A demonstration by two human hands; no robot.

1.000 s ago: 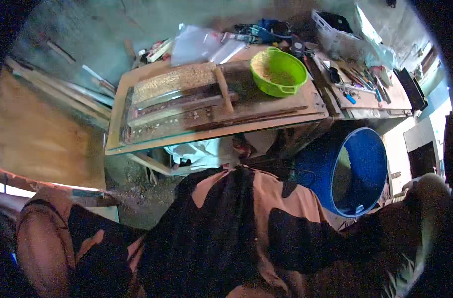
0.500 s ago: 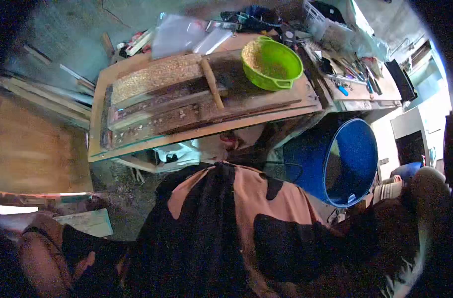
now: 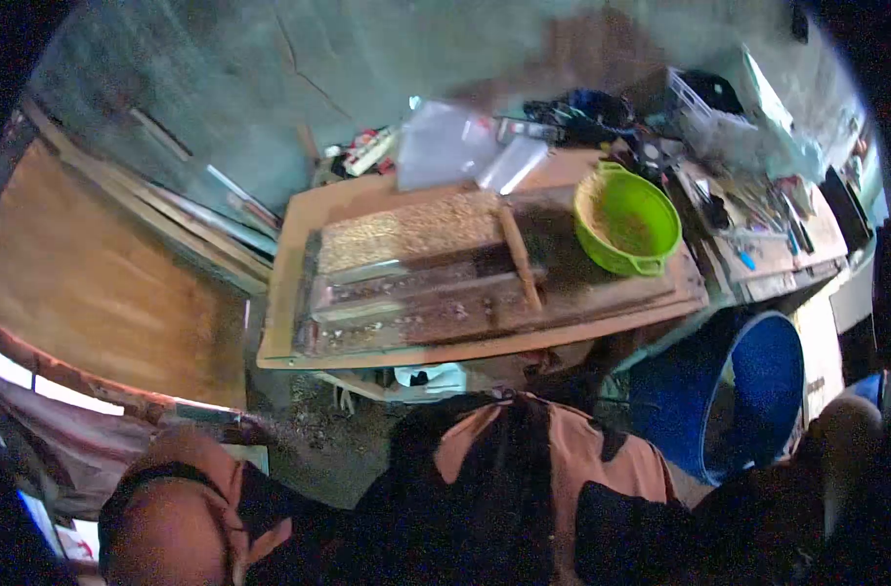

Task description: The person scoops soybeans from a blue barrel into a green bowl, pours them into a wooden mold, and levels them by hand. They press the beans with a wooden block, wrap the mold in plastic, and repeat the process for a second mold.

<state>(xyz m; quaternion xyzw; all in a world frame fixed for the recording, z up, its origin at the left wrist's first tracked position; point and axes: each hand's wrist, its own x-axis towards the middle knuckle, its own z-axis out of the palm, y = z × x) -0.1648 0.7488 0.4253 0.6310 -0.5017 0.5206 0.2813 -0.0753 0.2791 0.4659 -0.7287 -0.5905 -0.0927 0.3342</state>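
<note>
Neither of my hands shows; only my patterned black and orange-brown clothing fills the bottom of the view. A sleeve bulges up at the lower left, and a dim, blurred part of my other arm is at the right edge. Before me stands a table bearing a wooden frame. Pale grain-like pieces fill its upper section. Across its right end lies a wooden stick or roller. A green basin with handles stands to the right, with pale pieces along its inner left side.
Below the table's right end, a large blue barrel lies tilted with its mouth toward the right. Clear plastic bags sit at the table's back. Tools cover a side bench. A wooden panel and planks lean at the left.
The view has shifted up and to the left, so the table, basin and barrel sit lower and farther right. Nothing on the table has visibly moved.
</note>
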